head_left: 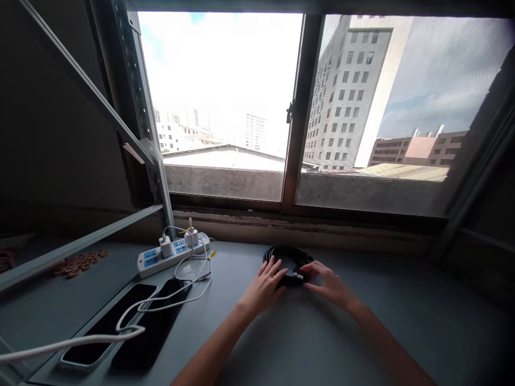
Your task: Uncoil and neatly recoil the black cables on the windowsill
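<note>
A coil of black cable (287, 251) lies on the grey tabletop near the window wall. A silver-ended connector (298, 275) shows at its lower right part. My left hand (265, 281) rests over the coil's left side with the fingers spread. Around the right side of the coil, beside the connector, my right hand (328, 284) has its thumb and fingers closed on the cable. Part of the coil is hidden under the left fingers.
At the left, a white power strip (151, 262) holds two chargers. A white charging cable (161, 304) loops over two dark phones, one in a clear-edged case (110, 321) and one all black (151, 332). Metal shelf bars (92, 236) cross the left side.
</note>
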### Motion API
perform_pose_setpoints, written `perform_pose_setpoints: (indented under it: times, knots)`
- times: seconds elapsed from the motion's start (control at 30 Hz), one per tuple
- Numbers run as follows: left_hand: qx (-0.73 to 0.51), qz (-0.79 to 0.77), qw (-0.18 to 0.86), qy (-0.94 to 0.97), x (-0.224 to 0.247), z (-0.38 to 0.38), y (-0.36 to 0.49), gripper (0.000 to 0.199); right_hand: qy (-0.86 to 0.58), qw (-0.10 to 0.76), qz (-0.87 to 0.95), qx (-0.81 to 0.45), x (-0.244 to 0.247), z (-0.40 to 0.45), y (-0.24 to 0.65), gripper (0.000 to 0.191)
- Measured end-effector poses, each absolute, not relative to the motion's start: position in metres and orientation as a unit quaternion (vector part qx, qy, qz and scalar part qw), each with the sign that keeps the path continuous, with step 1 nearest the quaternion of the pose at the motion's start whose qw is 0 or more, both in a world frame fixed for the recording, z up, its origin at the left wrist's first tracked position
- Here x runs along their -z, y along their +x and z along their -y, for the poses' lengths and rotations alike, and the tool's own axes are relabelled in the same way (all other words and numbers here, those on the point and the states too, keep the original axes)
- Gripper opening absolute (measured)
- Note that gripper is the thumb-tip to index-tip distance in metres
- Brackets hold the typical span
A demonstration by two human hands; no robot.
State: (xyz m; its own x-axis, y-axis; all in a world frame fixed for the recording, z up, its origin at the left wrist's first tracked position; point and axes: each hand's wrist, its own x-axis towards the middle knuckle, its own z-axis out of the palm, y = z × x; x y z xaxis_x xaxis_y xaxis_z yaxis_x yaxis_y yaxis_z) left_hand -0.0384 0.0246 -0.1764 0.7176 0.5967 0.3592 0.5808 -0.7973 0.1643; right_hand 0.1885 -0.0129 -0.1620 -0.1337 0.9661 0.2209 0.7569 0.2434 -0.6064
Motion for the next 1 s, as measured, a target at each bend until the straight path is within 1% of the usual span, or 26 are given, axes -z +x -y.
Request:
perform_pose_setpoints:
  times: [0.07,0.13,0.23,0.33,0.57,0.8,1.0]
  knots:
    - [-0.204,-0.314,0.023,0.927,0.173,-0.017,-0.036,0.047,-0.617,0.314,0.707,-0.145,0.170,0.014,0.187,0.038]
    - [-0.211,-0.304,0.028,0.929,0.170,-0.008,-0.031,0.045,-0.656,0.322,0.674,-0.114,0.179,0.015,0.184,0.036]
    - [-0.218,-0.290,0.044,0.931,0.170,0.005,-0.024,0.031,-0.699,0.306,0.638,-0.098,0.187,0.018,0.179,0.026]
    - [-0.220,-0.261,0.044,0.939,0.172,0.015,-0.019,0.021,-0.706,0.296,0.636,-0.095,0.187,0.022,0.172,0.021]
    - [-0.205,-0.242,0.034,0.948,0.174,0.020,-0.019,0.018,-0.710,0.279,0.642,-0.072,0.180,0.028,0.166,0.021]
    - [-0.212,-0.260,0.039,0.941,0.176,0.017,-0.017,0.019,-0.687,0.302,0.658,-0.063,0.180,0.031,0.165,0.018]
    - [-0.209,-0.297,0.031,0.931,0.187,0.004,-0.020,0.021,-0.687,0.320,0.649,-0.071,0.183,0.029,0.164,0.019]
